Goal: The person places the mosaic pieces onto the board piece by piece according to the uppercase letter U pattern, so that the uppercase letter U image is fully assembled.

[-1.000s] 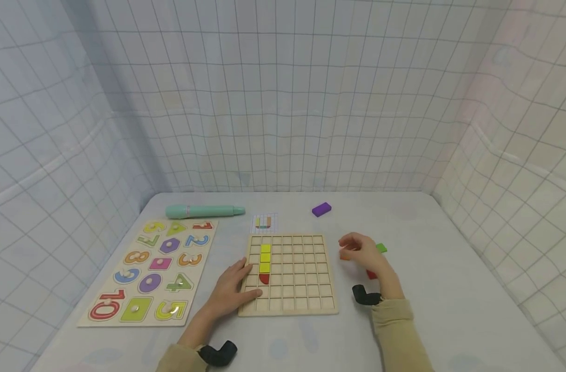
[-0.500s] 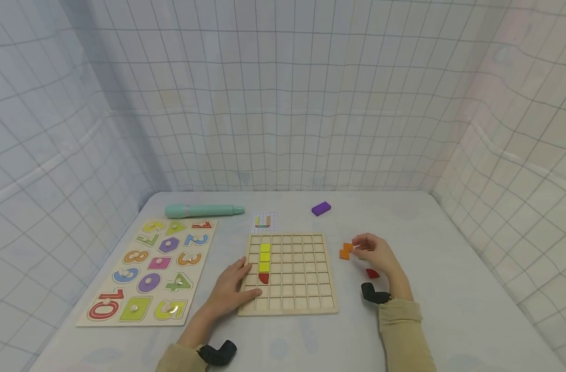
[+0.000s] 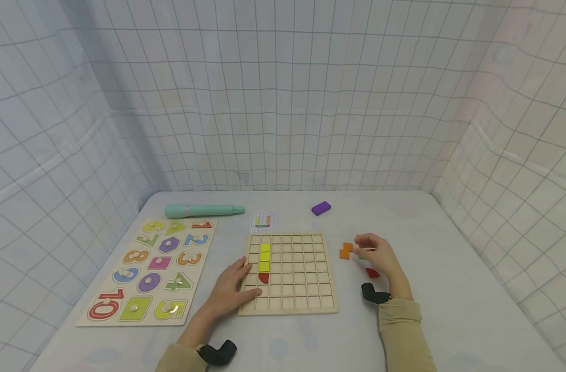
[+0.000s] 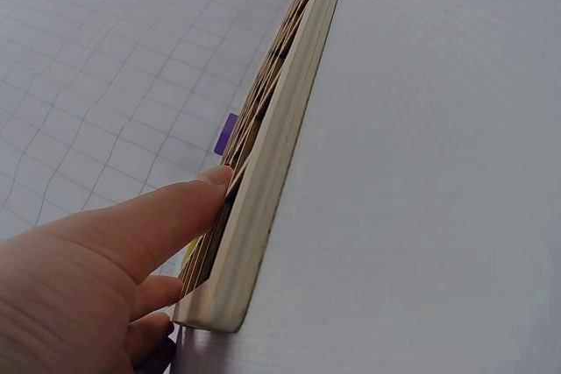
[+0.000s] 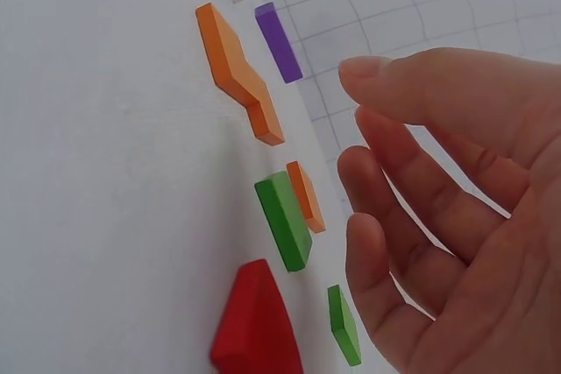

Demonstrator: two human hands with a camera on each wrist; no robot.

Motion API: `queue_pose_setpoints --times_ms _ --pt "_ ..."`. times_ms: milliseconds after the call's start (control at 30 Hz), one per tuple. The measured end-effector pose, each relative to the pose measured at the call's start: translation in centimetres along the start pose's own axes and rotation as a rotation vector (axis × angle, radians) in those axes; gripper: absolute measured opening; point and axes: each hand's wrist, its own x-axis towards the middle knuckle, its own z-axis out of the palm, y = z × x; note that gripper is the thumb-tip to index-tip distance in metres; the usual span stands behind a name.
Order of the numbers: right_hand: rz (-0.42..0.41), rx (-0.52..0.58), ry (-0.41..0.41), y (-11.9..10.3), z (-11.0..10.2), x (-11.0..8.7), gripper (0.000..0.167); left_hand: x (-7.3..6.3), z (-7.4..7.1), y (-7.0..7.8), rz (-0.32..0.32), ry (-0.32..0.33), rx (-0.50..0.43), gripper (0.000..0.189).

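Note:
My left hand (image 3: 230, 287) rests at the left side of a wooden grid board (image 3: 300, 279), its thumb (image 4: 166, 221) lying over the edge. Three yellow squares (image 3: 264, 257) sit in one column of the board, with a red quarter-round piece (image 3: 263, 278) below them. To the right of the board, my right hand (image 3: 379, 257) hovers with bent fingers and holds nothing. Just left of its fingertips lie orange pieces (image 3: 345, 251). Two green pieces (image 5: 283, 223) and another orange piece (image 5: 306, 199) show near that hand. A loose red piece (image 3: 372, 273) lies under the wrist.
A number puzzle board (image 3: 196, 279) with knobbed pieces lies on the left. Behind it is a mint-green tube (image 3: 205, 210). A small pattern card (image 3: 264, 222) lies beyond the grid board, and a purple block (image 3: 321, 208) sits further right. Gridded cloth (image 3: 287, 103) surrounds the table.
My right hand has moved a little right, off the orange pieces, which now show fully; it has barely moved in the last half second. My left hand stays put.

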Motion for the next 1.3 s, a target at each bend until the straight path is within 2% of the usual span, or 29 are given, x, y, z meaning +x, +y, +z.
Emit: queue_pose_setpoints --times_ms 233,500,800,1133,1300 --pt "0.029 0.022 -0.010 0.3 -0.1 0.0 0.032 0.0 0.0 0.0 -0.004 0.000 -0.005 0.078" --pt "0.071 -0.031 0.005 0.8 0.0 0.1 0.034 0.0 0.0 0.0 -0.009 -0.002 -0.004 0.079" --pt "0.064 -0.075 0.025 1.1 0.0 0.1 0.032 0.0 0.0 0.0 -0.004 0.004 -0.004 0.078" --pt "0.067 -0.092 0.003 1.3 -0.1 -0.1 0.034 -0.1 0.0 0.0 0.003 0.006 -0.012 0.078" --pt "0.093 -0.096 0.012 1.1 -0.4 -0.4 0.035 -0.1 0.0 0.0 0.008 0.008 -0.008 0.078"
